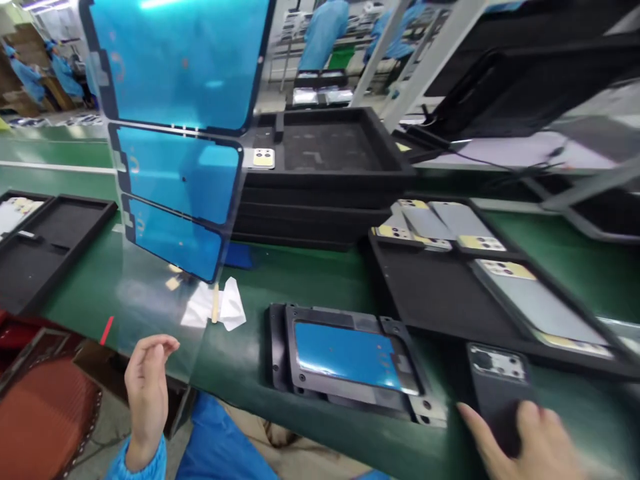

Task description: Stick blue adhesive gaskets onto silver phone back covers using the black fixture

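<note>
My left hand (147,390) is raised by the table's front edge, fingers curled together and thumb against them; whether they hold anything is unclear. Above and beside it hangs a clear sheet with several blue phone-shaped films (177,180), its see-through lower part reaching down near the fingers. At the lower right my blurred right hand (530,440) grips a dark phone (500,387), thumb on one side and fingers on the other. Between the hands sits a dark metal fixture (350,400), with a blue film (345,353) lying in its recess.
Right of the fixture, a black tray (430,280) holds several pale phone panels (545,307). Stacked black trays (320,207) stand behind. Another tray (55,247) lies at left. White paper scraps (230,303) rest on the green table. A brown stool (47,420) stands lower left. Co-workers in blue are far back.
</note>
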### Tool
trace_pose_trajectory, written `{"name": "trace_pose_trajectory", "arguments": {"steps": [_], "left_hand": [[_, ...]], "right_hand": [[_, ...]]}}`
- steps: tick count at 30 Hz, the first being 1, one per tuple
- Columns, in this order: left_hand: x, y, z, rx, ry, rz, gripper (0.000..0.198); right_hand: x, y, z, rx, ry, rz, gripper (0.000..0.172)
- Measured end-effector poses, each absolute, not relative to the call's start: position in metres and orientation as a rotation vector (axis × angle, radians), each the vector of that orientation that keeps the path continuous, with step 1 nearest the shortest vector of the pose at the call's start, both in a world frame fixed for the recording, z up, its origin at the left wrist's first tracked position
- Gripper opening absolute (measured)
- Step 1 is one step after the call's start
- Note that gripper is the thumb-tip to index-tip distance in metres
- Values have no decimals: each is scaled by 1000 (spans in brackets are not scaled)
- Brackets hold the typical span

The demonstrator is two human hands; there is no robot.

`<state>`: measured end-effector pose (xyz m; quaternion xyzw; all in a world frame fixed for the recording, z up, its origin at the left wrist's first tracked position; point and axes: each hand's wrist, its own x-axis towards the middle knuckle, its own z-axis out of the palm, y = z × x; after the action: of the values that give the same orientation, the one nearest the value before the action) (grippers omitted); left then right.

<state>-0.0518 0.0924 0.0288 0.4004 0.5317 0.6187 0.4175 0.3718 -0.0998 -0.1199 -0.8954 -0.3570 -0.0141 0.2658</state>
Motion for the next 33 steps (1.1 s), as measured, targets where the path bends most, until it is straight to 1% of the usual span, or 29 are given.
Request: {"name": "trace_pose_trajectory", "arguments": {"steps": [2, 3, 9, 12, 15, 17, 18, 20, 21, 22, 23, 24, 25, 26, 27, 28, 30, 31, 33], "left_hand": [[-45, 96, 28, 1021, 1308, 1502, 28], [-42, 98, 28, 1032, 1295, 1486, 27], [-31, 100, 23, 1148, 1227, 1532, 17], [-25, 95, 24, 1233, 1221, 1643, 11], [-17, 89, 27, 1320, 1157, 1788, 4], [-12, 84, 28, 1389, 1099, 1830, 2], [-9, 81, 28, 1425, 1083, 1816, 3], [-4, 77, 28, 1496, 1071, 1689, 3], [-1, 75, 28, 1528, 1061, 1597, 5], [3, 73, 28, 1560, 1039, 1495, 12], [8, 72, 29, 1591, 997, 1400, 23], [13, 72, 31, 1638, 922, 1312, 36], [19, 72, 33, 1702, 812, 1235, 50], [25, 72, 36, 1782, 679, 1174, 63], [31, 72, 39, 1866, 546, 1114, 73], [37, 71, 41, 1939, 447, 1069, 77], [46, 69, 44, 2020, 386, 1027, 76], [50, 66, 43, 2014, 430, 1036, 75], [54, 60, 41, 1924, 608, 1093, 75]], "right_hand": [[372, -104, -122, -2425, -919, -1, 110], [372, -105, -121, -2421, -901, 7, 108], [361, -104, -102, -2447, -747, -61, 69], [357, -99, -93, -2460, -702, -159, 62], [360, -95, -79, -2453, -620, -349, 65], [362, -95, -63, -2409, -580, -474, 65], [361, -95, -52, -2375, -577, -522, 61], [353, -92, -28, -2285, -642, -563, 44], [345, -89, -15, -2225, -721, -549, 34], [335, -84, -1, -2147, -838, -506, 25], [323, -77, 12, -1950, -1054, -403, 15], [311, -69, 24, -1779, -1265, -270, 12], [298, -59, 35, -1628, -1435, -165, 14], [287, -50, 45, -1489, -1575, -93, 14], [277, -41, 53, -1360, -1693, -37, 10], [270, -34, 58, -1286, -1754, 22, 10], [261, -24, 63, -1208, -1813, 76, 16], [260, -23, 64, -1211, -1819, 51, 16], [261, -25, 62, -1253, -1836, -85, 10]]}}
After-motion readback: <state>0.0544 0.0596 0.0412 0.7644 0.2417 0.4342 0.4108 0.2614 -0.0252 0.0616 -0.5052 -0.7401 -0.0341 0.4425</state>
